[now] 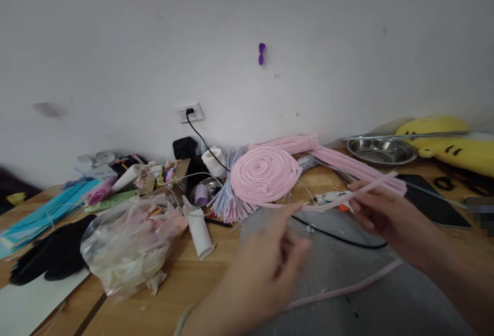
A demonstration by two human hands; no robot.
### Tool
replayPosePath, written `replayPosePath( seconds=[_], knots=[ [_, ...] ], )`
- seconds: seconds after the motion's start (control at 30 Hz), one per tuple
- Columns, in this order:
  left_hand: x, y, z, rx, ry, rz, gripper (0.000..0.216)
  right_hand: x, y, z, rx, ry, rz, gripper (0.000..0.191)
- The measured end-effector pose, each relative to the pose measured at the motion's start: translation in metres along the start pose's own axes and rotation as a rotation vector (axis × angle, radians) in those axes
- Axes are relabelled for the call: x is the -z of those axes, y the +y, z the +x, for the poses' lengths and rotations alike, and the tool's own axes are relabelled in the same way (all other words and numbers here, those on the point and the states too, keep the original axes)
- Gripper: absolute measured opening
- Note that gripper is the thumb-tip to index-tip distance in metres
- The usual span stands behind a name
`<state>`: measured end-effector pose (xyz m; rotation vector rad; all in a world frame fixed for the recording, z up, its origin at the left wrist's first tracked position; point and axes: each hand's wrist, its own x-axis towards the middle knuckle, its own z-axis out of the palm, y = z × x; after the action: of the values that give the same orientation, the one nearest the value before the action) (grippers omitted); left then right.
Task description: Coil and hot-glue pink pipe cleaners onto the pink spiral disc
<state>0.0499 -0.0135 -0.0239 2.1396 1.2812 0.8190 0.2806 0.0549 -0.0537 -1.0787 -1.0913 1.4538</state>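
Head camera looks down over a cluttered wooden desk (185, 284) set against a white wall. Both hands are raised over a grey mat (347, 274) near the front edge. The right hand (380, 212) pinches a pink pipe cleaner (349, 196) between thumb and fingers, closed on it near its far end; the strand runs leftward from that grip toward the left hand (270, 264). The left hand is blurred, its fingers curled and its thumb tip close to the strand's other end, but whether it actually grips the strand cannot be told. The two hands are apart, with the strand spanning the gap between them.

Just behind the strand lies a flat pink spiral coil (265, 174) of the same fuzzy material, and a bundle of long pink stems (339, 163) stretches from behind the coil toward the right. Another loose pink strand (347, 288) lies on the mat below the right hand, and a black cable (339, 238) crosses the mat between the hands. To the left sit a crumpled clear plastic bag (127, 246) and a white tube (198, 228) lying beside it. A steel bowl (380, 151) and a yellow plush toy (447, 140) stand at the far right.
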Motion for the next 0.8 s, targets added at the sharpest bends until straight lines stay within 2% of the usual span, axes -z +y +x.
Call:
replayPosePath(
  seconds=[0.07,0.13,0.2,0.27,0.37,0.4,0.47,0.5,0.57,0.6,0.67,0.77,0.8],
  knots=[
    [-0.022,0.005,0.003,0.011,-0.121,-0.104,0.056,0.004,0.005,-0.014,0.086,0.018,-0.181,0.033],
    [-0.035,0.006,0.008,0.024,-0.135,-0.094,0.062,0.010,0.008,-0.026,0.218,-0.005,-0.422,0.027],
    [-0.039,0.004,0.011,0.029,-0.118,-0.048,0.054,0.018,0.009,-0.036,0.421,-0.090,-0.678,0.016],
    [-0.038,0.002,0.012,0.015,-0.106,-0.002,0.040,0.026,0.010,-0.041,0.650,-0.238,-0.866,0.018],
    [-0.039,-0.002,0.012,-0.042,-0.075,0.112,0.026,0.041,0.018,-0.038,0.818,-0.357,-0.979,0.019],
    [-0.040,-0.003,0.012,-0.069,-0.050,0.169,0.022,0.046,0.022,-0.034,0.818,-0.323,-1.006,0.017],
    [-0.043,-0.006,0.012,-0.133,0.017,0.307,0.013,0.056,0.032,-0.022,0.733,-0.136,-1.076,0.019],
    [-0.044,-0.008,0.013,-0.165,0.065,0.387,0.009,0.060,0.036,-0.015,0.649,0.015,-1.111,0.021],
    [-0.047,-0.011,0.015,-0.220,0.175,0.553,0.008,0.065,0.041,-0.003,0.511,0.169,-1.137,0.020],
    [-0.047,-0.012,0.016,-0.251,0.224,0.632,0.010,0.066,0.042,0.001,0.464,0.179,-1.125,0.019],
    [-0.048,-0.016,0.018,-0.310,0.278,0.758,0.022,0.063,0.043,0.004,0.431,0.089,-1.041,0.020],
    [-0.049,-0.020,0.020,-0.347,0.286,0.873,0.046,0.056,0.042,0.000,0.366,-0.056,-0.910,0.029],
    [-0.049,-0.021,0.020,-0.335,0.297,0.902,0.051,0.054,0.041,-0.001,0.336,-0.091,-0.933,0.030]
  ],
)
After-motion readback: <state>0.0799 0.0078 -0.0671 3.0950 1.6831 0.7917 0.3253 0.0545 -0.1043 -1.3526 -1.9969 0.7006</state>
